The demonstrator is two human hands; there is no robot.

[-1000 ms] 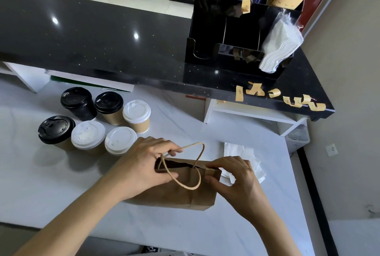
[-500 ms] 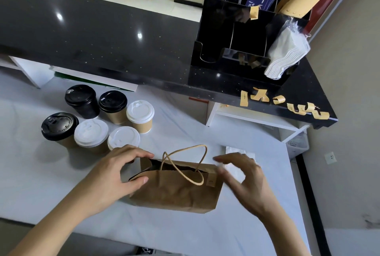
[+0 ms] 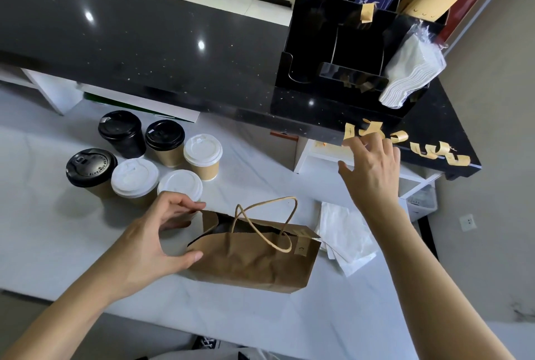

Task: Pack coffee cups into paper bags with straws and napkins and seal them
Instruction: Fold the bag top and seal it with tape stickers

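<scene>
Six lidded paper coffee cups [image 3: 146, 157], three black-topped and three white-topped, cluster at the left of the white marble tabletop [image 3: 43, 229]. Just right of them stands the brown paper bag with twine handles [image 3: 254, 255], mouth gaping. Left hand [image 3: 150, 241] pinches the bag's left rim between curled fingers and thumb. Right hand [image 3: 373, 168] is up, fingers spread and grasping nothing, at the curled tan tape strips [image 3: 428, 151] stuck along the black counter edge [image 3: 451, 139]. White napkins [image 3: 344, 235] lie beside the bag; a black organiser [image 3: 341, 50] looms behind.
</scene>
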